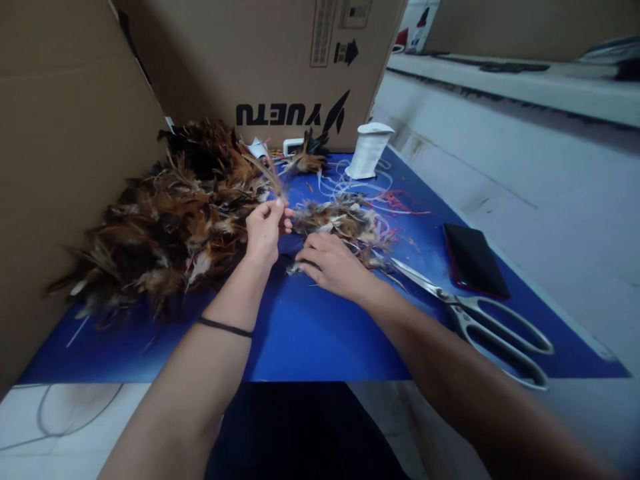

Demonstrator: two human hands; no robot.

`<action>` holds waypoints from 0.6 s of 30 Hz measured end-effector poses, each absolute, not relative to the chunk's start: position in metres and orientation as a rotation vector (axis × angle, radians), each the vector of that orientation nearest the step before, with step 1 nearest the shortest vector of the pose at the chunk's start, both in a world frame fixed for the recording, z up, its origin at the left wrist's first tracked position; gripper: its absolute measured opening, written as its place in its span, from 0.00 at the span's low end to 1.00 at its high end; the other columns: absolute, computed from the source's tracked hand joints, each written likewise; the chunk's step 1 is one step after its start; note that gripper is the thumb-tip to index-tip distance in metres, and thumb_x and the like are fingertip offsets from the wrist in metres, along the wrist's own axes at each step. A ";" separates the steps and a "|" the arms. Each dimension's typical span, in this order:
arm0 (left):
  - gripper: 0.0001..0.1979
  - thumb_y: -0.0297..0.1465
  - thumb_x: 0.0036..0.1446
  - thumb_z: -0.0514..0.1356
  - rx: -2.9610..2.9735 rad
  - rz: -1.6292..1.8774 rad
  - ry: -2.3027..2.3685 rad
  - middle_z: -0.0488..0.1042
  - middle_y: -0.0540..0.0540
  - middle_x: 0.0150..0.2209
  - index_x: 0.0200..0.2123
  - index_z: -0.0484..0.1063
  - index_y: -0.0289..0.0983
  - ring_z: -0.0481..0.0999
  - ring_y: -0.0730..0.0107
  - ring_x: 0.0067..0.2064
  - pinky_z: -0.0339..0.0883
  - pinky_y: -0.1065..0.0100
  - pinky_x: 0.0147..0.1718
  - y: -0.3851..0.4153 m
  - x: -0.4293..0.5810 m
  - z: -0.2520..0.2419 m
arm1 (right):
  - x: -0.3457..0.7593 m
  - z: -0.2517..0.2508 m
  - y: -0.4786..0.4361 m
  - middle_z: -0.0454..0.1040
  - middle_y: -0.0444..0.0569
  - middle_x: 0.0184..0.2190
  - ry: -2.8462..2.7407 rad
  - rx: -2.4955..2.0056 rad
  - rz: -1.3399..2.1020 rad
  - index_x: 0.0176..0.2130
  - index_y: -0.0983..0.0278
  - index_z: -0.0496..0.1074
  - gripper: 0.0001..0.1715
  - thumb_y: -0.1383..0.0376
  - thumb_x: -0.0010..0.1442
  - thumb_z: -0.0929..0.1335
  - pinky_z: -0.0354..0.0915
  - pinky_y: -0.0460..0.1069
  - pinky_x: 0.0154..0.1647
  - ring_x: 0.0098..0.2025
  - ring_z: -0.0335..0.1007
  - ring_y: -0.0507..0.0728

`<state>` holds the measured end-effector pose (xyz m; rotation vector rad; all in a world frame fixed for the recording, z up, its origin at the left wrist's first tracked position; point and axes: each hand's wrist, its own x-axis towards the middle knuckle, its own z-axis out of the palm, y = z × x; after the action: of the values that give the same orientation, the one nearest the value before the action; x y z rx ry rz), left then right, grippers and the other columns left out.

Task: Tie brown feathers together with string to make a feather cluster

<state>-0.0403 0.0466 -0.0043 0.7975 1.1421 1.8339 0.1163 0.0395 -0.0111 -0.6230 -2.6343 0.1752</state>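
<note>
My left hand [265,230] is closed in a pinch, holding a few thin brown feathers [273,175] upright by their lower ends. Just right of it, my right hand [333,263] reaches low over the blue tabletop, fingers curled and pressed around a small greyish feather [294,269]. Behind that hand lies a small loose pile of brown, grey and white feathers [340,219]. To the left of my left hand spreads a large heap of brown and black feathers [175,227].
Large scissors [460,303] lie partly open beside my right forearm, near a dark phone [475,260]. A white spool [369,152] stands behind, with loose white ribbon and pink strands [400,202]. Cardboard boxes [200,60] wall the back and left. A white wall [500,180] borders the right.
</note>
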 end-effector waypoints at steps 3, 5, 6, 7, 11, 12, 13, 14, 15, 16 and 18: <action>0.11 0.37 0.50 0.63 0.811 1.852 1.143 0.71 0.52 0.22 0.29 0.70 0.33 0.65 0.83 0.17 0.61 0.78 0.16 0.047 -0.042 -0.005 | 0.120 -0.010 0.042 0.68 0.50 0.33 -2.593 -0.626 0.204 0.34 0.63 0.73 0.08 0.67 0.59 0.64 0.57 0.52 0.42 0.38 0.61 0.56; 0.12 0.37 0.50 0.63 0.815 1.880 1.141 0.71 0.52 0.22 0.29 0.70 0.33 0.65 0.83 0.17 0.60 0.79 0.16 0.048 -0.044 -0.005 | 0.126 -0.007 0.044 0.69 0.49 0.32 -2.568 -0.626 0.240 0.32 0.63 0.73 0.07 0.66 0.58 0.65 0.57 0.52 0.42 0.38 0.62 0.56; 0.12 0.38 0.49 0.63 0.813 1.897 1.141 0.71 0.52 0.22 0.29 0.70 0.33 0.65 0.83 0.17 0.60 0.79 0.16 0.048 -0.045 -0.005 | 0.129 -0.006 0.045 0.70 0.48 0.31 -2.556 -0.625 0.263 0.31 0.63 0.73 0.07 0.65 0.58 0.66 0.58 0.52 0.42 0.38 0.63 0.56; 0.13 0.38 0.49 0.63 0.807 1.916 1.143 0.71 0.52 0.22 0.29 0.70 0.34 0.65 0.83 0.17 0.60 0.79 0.15 0.049 -0.047 -0.005 | 0.132 -0.004 0.047 0.70 0.48 0.30 -2.538 -0.624 0.292 0.30 0.63 0.73 0.07 0.64 0.57 0.66 0.58 0.52 0.42 0.37 0.63 0.56; 0.14 0.40 0.48 0.64 0.760 1.993 1.162 0.71 0.52 0.22 0.28 0.69 0.34 0.64 0.84 0.17 0.59 0.79 0.15 0.049 -0.050 -0.004 | 0.139 0.003 0.052 0.73 0.47 0.29 -2.369 -0.669 0.365 0.30 0.63 0.73 0.09 0.61 0.57 0.67 0.60 0.52 0.42 0.35 0.66 0.55; 0.14 0.40 0.48 0.64 0.747 2.010 1.162 0.71 0.53 0.22 0.28 0.69 0.34 0.64 0.84 0.17 0.59 0.79 0.15 0.049 -0.051 -0.003 | 0.139 0.003 0.053 0.73 0.47 0.29 -2.314 -0.702 0.355 0.30 0.64 0.73 0.09 0.61 0.58 0.66 0.60 0.51 0.42 0.35 0.67 0.55; 0.14 0.40 0.48 0.64 0.737 2.021 1.160 0.71 0.53 0.22 0.28 0.69 0.34 0.64 0.84 0.17 0.59 0.79 0.14 0.049 -0.051 -0.003 | 0.140 0.004 0.054 0.73 0.47 0.30 -2.261 -0.744 0.336 0.30 0.64 0.73 0.09 0.62 0.58 0.66 0.61 0.51 0.42 0.35 0.67 0.54; 0.14 0.40 0.48 0.64 0.733 2.029 1.155 0.71 0.53 0.22 0.28 0.69 0.34 0.64 0.84 0.17 0.58 0.79 0.14 0.049 -0.052 -0.003 | 0.140 0.003 0.056 0.73 0.47 0.30 -2.211 -0.792 0.311 0.30 0.64 0.73 0.09 0.63 0.58 0.65 0.61 0.51 0.41 0.34 0.67 0.54; 0.14 0.40 0.48 0.64 0.732 2.033 1.152 0.71 0.53 0.22 0.28 0.69 0.34 0.64 0.84 0.17 0.58 0.79 0.15 0.049 -0.052 -0.003 | 0.140 0.003 0.057 0.74 0.47 0.30 -2.169 -0.843 0.287 0.30 0.64 0.73 0.08 0.64 0.58 0.65 0.62 0.50 0.40 0.34 0.67 0.55; 0.14 0.40 0.48 0.64 0.734 2.032 1.153 0.71 0.52 0.22 0.28 0.69 0.34 0.64 0.83 0.17 0.59 0.79 0.15 0.049 -0.052 -0.003 | 0.141 0.002 0.059 0.74 0.47 0.30 -2.132 -0.894 0.266 0.31 0.63 0.73 0.07 0.66 0.57 0.65 0.62 0.50 0.39 0.34 0.68 0.55; 0.14 0.40 0.48 0.64 0.746 2.025 1.156 0.71 0.52 0.22 0.29 0.69 0.34 0.64 0.83 0.17 0.59 0.79 0.15 0.049 -0.051 -0.004 | 0.143 0.000 0.064 0.74 0.47 0.29 -2.075 -0.983 0.234 0.31 0.63 0.74 0.05 0.68 0.55 0.66 0.62 0.50 0.38 0.33 0.68 0.55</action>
<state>-0.0514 0.0488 -0.0042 0.7464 1.1559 2.0254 0.1432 0.0637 -0.0004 -0.9831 -2.0753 0.2337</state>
